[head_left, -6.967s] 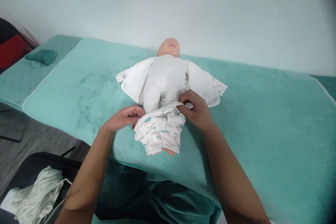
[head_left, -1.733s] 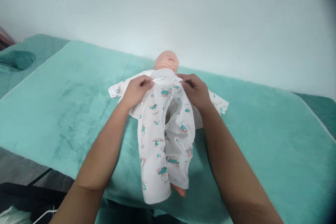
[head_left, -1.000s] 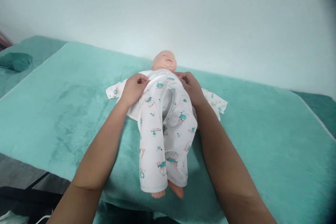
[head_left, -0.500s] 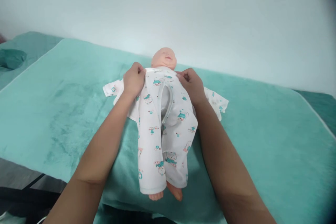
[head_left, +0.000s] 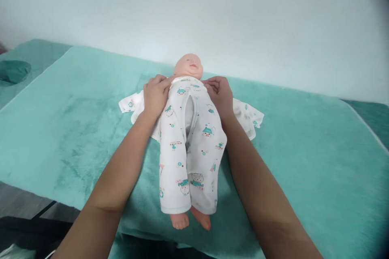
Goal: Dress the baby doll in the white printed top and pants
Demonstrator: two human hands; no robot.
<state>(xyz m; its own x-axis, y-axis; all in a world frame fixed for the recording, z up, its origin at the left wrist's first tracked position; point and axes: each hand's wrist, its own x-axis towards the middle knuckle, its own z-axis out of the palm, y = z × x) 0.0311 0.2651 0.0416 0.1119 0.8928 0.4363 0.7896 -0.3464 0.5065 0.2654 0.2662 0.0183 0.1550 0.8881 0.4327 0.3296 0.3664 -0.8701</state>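
A baby doll (head_left: 188, 66) lies on its back with its head toward the wall and its bare feet toward me. White printed baby pants (head_left: 200, 137) cover it from the ankles up to the chest, with an open slit at the crotch. My left hand (head_left: 156, 96) is closed at the waistband's left side, its thumb near the doll's upper chest. At the opposite side, my right hand (head_left: 221, 95) pinches the waistband edge with curled fingers; the fingertips are partly hidden. A matching white baby shirt (head_left: 247, 115) lies spread beneath the doll, sleeves out to both sides.
A green plush cover (head_left: 75, 129) lies over the table under the doll. Behind it rises a plain white wall (head_left: 194, 12). A dark green item (head_left: 13, 71) is at the far left. Dark shapes show below the table's front left edge.
The waistband sits slightly higher on the chest and the pant hems have risen, showing more of the feet. My left hand has shifted its grip, its thumb now reaching toward the chest.
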